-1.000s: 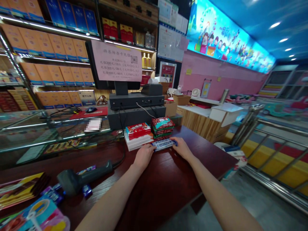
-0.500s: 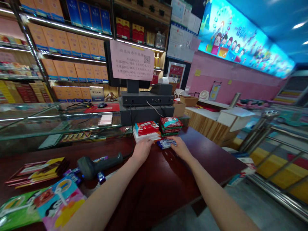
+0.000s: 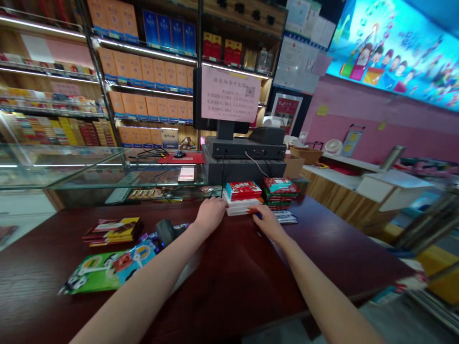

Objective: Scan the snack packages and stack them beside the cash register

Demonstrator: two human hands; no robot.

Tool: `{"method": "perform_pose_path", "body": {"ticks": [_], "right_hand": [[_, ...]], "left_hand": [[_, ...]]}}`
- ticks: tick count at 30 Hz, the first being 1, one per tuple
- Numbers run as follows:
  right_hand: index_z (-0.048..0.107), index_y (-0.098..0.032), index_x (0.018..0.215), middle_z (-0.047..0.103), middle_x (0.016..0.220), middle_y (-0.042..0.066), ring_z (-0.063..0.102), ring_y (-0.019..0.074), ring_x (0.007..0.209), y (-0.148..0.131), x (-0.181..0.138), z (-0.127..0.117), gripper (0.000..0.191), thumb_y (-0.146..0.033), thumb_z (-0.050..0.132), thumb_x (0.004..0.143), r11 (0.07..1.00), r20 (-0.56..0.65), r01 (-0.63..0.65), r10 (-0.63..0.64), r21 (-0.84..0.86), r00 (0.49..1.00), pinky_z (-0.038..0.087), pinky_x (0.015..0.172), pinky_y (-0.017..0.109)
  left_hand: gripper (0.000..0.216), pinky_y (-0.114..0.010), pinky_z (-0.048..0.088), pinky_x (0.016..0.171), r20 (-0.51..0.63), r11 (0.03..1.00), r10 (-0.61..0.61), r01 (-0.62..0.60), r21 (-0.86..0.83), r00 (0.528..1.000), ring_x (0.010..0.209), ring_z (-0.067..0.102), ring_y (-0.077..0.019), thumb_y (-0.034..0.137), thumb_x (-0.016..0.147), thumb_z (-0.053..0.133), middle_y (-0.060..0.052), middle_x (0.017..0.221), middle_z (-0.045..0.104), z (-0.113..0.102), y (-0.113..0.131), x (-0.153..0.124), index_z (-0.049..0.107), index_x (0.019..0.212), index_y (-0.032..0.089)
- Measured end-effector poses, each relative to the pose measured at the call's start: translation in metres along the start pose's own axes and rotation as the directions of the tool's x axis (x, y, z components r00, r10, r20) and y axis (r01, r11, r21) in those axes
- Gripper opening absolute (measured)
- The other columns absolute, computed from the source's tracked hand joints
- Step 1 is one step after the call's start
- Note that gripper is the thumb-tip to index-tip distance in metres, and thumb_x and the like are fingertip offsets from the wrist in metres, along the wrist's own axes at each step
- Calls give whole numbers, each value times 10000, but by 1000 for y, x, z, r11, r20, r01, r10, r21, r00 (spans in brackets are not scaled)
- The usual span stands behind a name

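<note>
In the head view, a stack of white boxes, topped with red packets, is seen at the centre of the frame. Its left side is met by the fingertips of the left hand, its front right corner by those of the right hand; whether either grip is closed on the boxes cannot be told. A blue-and-white packet is partly covered by the right hand, right of centre. At lower left, a green packet is laid on the dark tabletop.
</note>
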State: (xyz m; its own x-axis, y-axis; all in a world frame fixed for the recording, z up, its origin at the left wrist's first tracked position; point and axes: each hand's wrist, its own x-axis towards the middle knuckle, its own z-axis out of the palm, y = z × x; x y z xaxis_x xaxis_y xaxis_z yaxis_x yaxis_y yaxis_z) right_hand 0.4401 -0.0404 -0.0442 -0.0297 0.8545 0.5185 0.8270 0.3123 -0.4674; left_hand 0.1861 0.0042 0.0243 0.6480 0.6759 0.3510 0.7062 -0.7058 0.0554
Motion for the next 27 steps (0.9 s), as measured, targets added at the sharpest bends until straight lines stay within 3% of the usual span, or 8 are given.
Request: {"method": "perform_pose_path", "body": {"ticks": [14, 27], "right_hand": [[695, -202, 1132, 709, 1138, 86, 610, 250, 1114, -72, 29, 43, 378, -78, 525, 818, 990, 98, 112, -120, 89, 988, 454, 1008, 425], [695, -232, 1127, 726, 1130, 48, 619, 225, 1092, -129, 47, 83, 360, -67, 537, 849, 964, 189, 187, -223, 192, 956, 447, 1015, 431]], "left_hand": [[266, -343, 497, 916, -38, 984, -170, 172, 54, 985, 1036, 675, -232, 218, 962, 486, -62, 1096, 740, -33, -82, -46, 724, 1078, 222], [307, -302, 513, 900, -3, 940, -334, 334, 73, 942, 1037, 709, -220, 255, 964, 454, -54, 1131, 758, -49, -148, -94, 718, 1120, 245]]}}
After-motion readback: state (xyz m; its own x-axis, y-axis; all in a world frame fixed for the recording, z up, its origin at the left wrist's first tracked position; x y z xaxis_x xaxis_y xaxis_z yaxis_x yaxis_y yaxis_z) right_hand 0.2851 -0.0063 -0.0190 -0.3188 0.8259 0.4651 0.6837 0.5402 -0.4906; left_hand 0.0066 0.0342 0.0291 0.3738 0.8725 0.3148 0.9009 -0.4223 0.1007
